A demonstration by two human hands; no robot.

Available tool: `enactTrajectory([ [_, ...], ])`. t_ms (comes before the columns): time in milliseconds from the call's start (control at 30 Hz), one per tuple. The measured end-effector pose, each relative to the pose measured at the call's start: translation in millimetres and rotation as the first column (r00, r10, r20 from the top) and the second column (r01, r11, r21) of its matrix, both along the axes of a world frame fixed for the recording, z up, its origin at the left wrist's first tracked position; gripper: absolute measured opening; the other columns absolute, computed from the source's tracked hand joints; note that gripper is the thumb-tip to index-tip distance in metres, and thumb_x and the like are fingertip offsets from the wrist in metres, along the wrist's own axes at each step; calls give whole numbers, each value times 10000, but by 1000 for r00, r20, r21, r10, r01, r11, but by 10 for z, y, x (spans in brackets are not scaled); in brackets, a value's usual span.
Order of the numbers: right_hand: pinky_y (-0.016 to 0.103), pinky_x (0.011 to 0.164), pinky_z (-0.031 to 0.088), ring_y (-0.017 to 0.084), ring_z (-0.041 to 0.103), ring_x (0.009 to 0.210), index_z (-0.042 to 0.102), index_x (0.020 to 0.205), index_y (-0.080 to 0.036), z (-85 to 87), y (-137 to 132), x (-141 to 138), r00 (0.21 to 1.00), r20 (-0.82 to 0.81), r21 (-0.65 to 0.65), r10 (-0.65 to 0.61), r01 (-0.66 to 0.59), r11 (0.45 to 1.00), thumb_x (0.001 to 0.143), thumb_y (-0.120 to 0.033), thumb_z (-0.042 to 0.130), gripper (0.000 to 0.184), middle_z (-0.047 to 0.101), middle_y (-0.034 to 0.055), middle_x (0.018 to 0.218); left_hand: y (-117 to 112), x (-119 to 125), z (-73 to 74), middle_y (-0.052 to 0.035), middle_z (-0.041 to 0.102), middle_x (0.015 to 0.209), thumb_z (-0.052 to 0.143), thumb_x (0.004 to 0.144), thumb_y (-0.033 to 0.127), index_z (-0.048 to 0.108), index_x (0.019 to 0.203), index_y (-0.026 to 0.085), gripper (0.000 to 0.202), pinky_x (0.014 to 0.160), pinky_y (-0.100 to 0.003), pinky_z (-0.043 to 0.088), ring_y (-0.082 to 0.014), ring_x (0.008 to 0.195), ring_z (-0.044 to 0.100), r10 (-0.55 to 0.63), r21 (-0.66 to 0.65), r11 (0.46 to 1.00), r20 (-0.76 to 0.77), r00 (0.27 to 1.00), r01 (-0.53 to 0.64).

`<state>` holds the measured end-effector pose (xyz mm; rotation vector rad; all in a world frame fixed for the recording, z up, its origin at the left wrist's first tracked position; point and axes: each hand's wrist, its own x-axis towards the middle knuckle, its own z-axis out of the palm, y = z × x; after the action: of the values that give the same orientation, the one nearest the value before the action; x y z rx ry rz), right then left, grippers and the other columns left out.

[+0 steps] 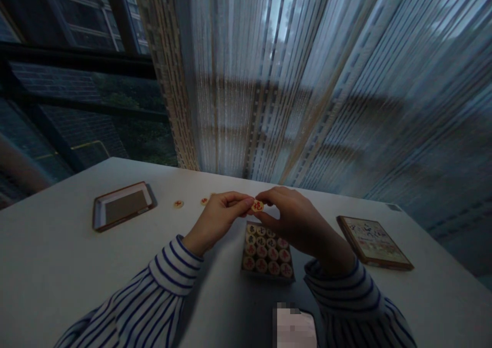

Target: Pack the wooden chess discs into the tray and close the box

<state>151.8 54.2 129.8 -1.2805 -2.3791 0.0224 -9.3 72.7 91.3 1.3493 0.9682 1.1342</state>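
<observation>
Both my hands meet above a small box [246, 272] packed with several round wooden game pieces marked in red. My left hand [217, 217] and my right hand [294, 217] each pinch the same round piece [257, 205] between fingertips, just above the box's far end. Two more round pieces [178, 203] [204, 201] lie loose on the white table [57, 266], left of my hands. My sleeves are white with blue stripes.
A shallow open box lid [123, 205] lies at the left of the table. A flat printed box lid [373, 241] lies at the right. A sheer curtain [307, 81] hangs behind the table's far edge, with a dark window to the left.
</observation>
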Motion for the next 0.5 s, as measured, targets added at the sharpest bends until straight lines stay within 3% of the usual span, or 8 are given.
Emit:
enactTrajectory([
  [400, 262, 663, 373, 161, 581, 766, 600, 965, -199, -33, 14, 106, 981, 189, -28, -44, 50, 998, 805, -306, 495, 219, 663, 37, 856, 14, -3, 3, -53, 674, 680, 621, 688, 356, 679, 782, 124, 257, 587, -252, 442, -153, 647, 595, 56, 30, 998, -122, 991, -53],
  [500, 262, 662, 377, 165, 590, 778, 575, 1047, -206, -34, 17, 124, 975, 216, -49, -41, 53, 997, 800, -303, 493, 278, 667, 36, 892, 18, -2, -5, -42, 665, 657, 614, 693, 363, 672, 763, 127, 253, 594, -257, 442, -146, 628, 586, 65, 46, 997, -147, 987, -59],
])
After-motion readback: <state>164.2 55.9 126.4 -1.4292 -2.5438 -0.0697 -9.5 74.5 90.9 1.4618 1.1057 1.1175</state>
